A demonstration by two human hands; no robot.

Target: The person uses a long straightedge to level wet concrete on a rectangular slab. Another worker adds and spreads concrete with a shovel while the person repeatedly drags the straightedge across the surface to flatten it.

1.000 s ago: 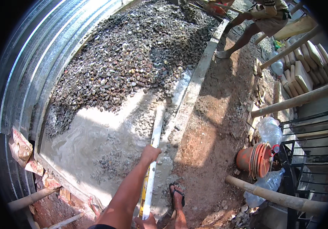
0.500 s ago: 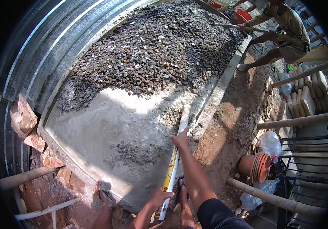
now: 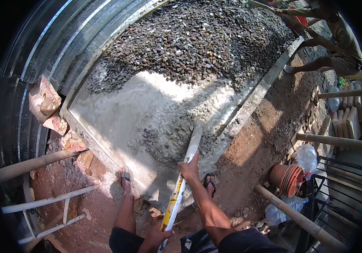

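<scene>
A long white pole (image 3: 194,141) with worn yellow patches slants from my body into the wet grey cement mix (image 3: 113,114). Its far end sits in a lumpy patch of mix and stones, so whatever head it carries is hidden. My right hand (image 3: 189,168) is wrapped around the middle of the pole. Lower down, close to my legs, my left hand (image 3: 160,233) grips its near part. Beyond the wet mix lies a broad heap of dark gravel (image 3: 189,42), bordered by a concrete edge (image 3: 254,99) on the right.
My sandalled feet stand by the near edge. Another person (image 3: 343,42) works with a long handle at the far right. Stacked orange buckets (image 3: 284,180), clear plastic bottles (image 3: 307,158) and bamboo poles (image 3: 301,217) are on the right. Torn paper bags (image 3: 44,99) lean by corrugated metal sheeting (image 3: 33,46).
Both hands have drawn the pole back toward me, and stony mix has gathered around its far end. The view has shifted. The other person has bent over further with their long handle.
</scene>
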